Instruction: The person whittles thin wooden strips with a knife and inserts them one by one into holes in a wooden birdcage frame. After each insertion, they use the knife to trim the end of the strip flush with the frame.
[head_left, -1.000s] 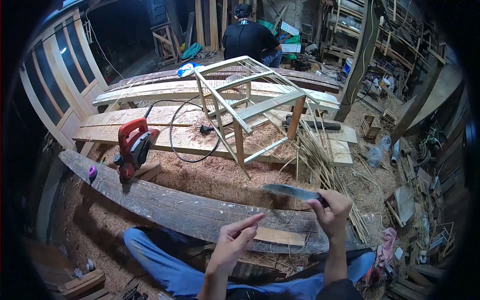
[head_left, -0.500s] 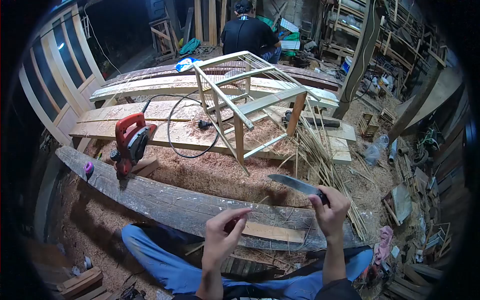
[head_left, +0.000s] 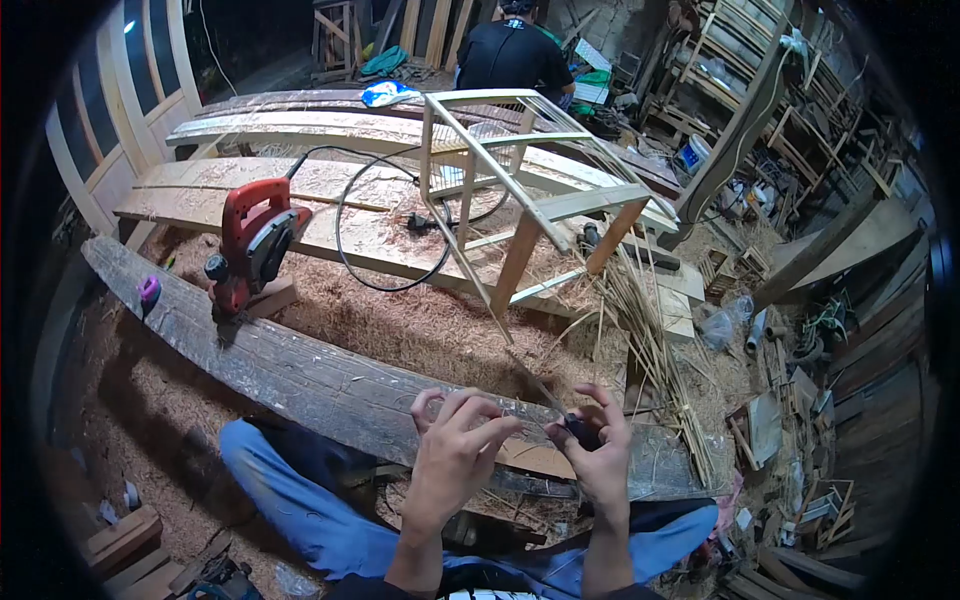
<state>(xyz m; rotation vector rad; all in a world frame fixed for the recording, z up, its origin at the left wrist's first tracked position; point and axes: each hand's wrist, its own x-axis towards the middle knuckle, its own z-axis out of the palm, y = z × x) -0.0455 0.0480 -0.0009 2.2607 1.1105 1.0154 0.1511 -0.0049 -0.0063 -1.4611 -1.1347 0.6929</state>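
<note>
A person's right hand gripping a knife with bent fingers, left hand hovering half-curled nearby, its hold unclear, weathered plank lying beyond

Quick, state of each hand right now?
Left hand: fingers loosely curled, palm hidden; can't tell whether it holds anything.
Right hand: closed on the knife, gripping its dark handle.

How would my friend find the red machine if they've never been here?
Find the long grey plank in front of the blue trousers. Near its left end in the picture stands the red machine. Unlike the small purple thing beside it, it's big, red and black.
</note>
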